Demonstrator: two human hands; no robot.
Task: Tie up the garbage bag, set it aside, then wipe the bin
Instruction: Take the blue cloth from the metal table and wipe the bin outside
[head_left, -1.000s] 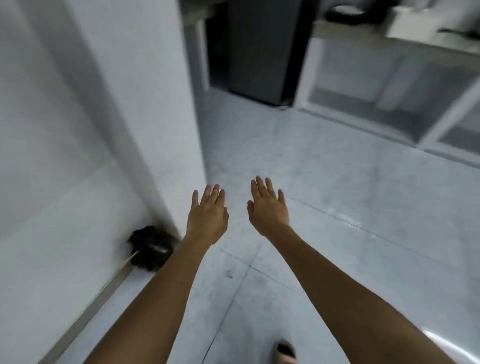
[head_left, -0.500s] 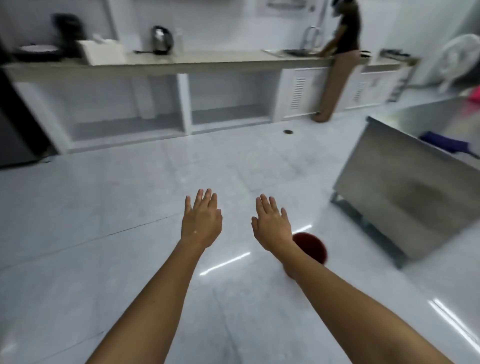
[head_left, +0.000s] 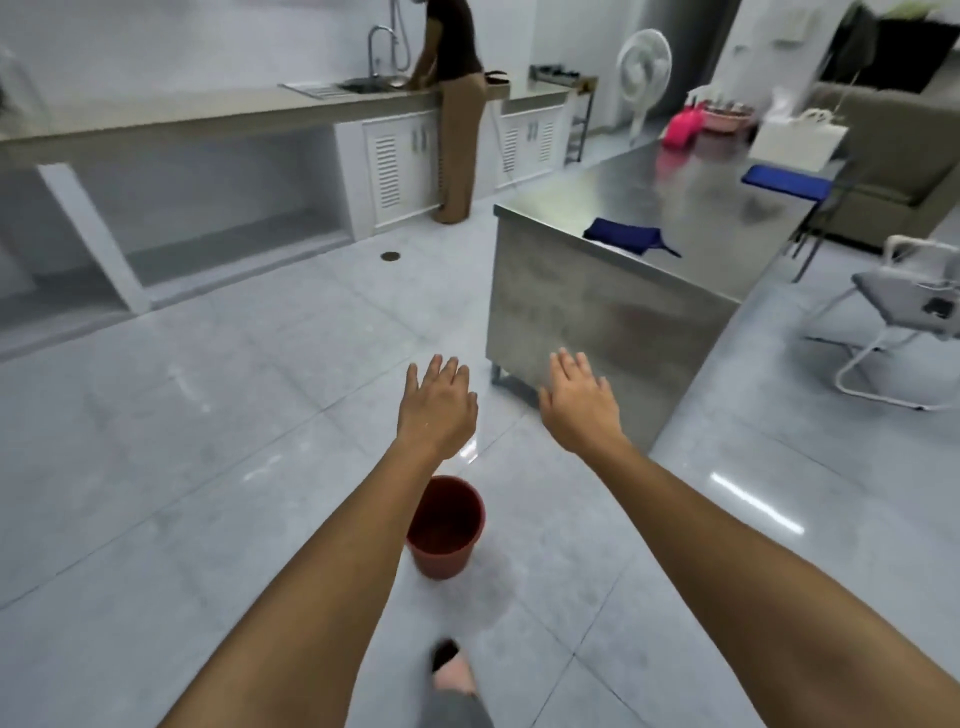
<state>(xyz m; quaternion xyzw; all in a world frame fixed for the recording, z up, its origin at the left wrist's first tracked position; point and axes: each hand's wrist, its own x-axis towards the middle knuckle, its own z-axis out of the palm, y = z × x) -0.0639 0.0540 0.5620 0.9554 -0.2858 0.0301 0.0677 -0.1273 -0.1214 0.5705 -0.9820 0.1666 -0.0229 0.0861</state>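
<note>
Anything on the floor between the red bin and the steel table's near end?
Head view: nothing lies there. Between the red bin and the steel table is bare grey tile; only the left hand hangs above that stretch.

Both arms reach out straight ahead, coming up from the bottom corners of the frame toward the middle. The left hand (head_left: 436, 410) is flat, palm down, fingers close together and pointing up the frame — it holds nothing. The right hand (head_left: 579, 402) is just beside it, a little apart, also flat, with nothing in it. At the bottom middle, a bit blurry, one foot (head_left: 452, 670) seems to step forward.
</note>
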